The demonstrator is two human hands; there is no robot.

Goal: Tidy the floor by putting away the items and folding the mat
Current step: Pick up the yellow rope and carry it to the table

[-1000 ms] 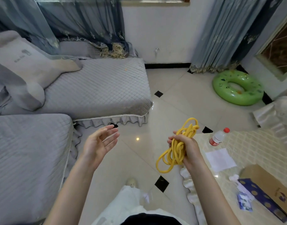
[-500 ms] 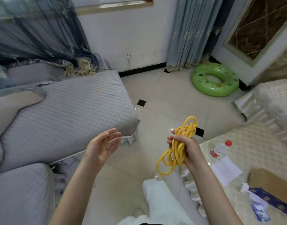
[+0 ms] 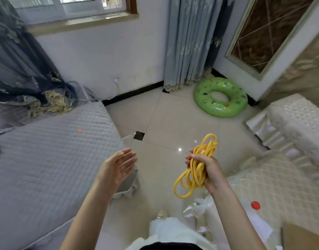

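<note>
Head view: the right hand [image 3: 207, 168] has its fingers [image 3: 191, 157] curled tight around a bundle of yellow rubbery cord [image 3: 196, 170], held above the pale tiled floor [image 3: 164, 120]. The left hand [image 3: 119, 166] hangs empty, fingers straight and spread. Loose loops dangle below the fist; they could slip free or snag on the cream quilted floor mat [image 3: 281, 186] beside it.

Bare floor [image 3: 173, 120] between sofa [image 3: 52, 159], mat [image 3: 274, 184]
</note>
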